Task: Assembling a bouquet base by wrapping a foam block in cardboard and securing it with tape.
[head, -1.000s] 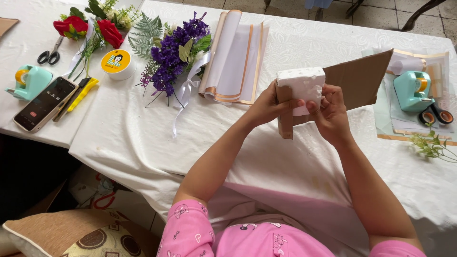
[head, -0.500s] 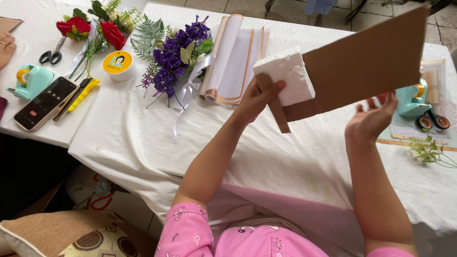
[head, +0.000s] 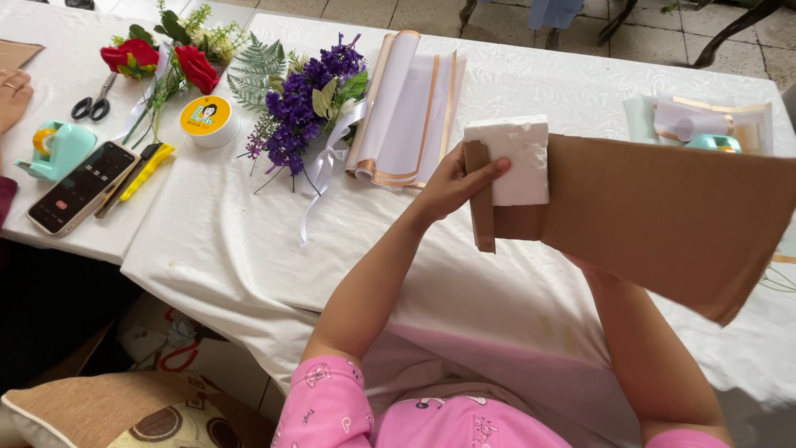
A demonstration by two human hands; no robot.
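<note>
While our left hand (head: 452, 187) keeps a narrow grip on the white foam block (head: 510, 159), thumb on its near face, the brown paper sheet (head: 663, 216) wraps behind it and spreads right, held above the white-clothed counter (head: 249, 249). Our right hand is hidden behind the sheet; grip cannot be told. Purple flower bunch (head: 307, 112) and rolled wrapping paper (head: 410, 108) lie far left of the block.

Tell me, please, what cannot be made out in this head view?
- Right hand: hidden behind the brown paper sheet.
- Teal tape dispenser at the far right: mostly covered by that sheet.
- Another person's hand: cut off by the left edge.
- Phone screen: too small to read.
</note>
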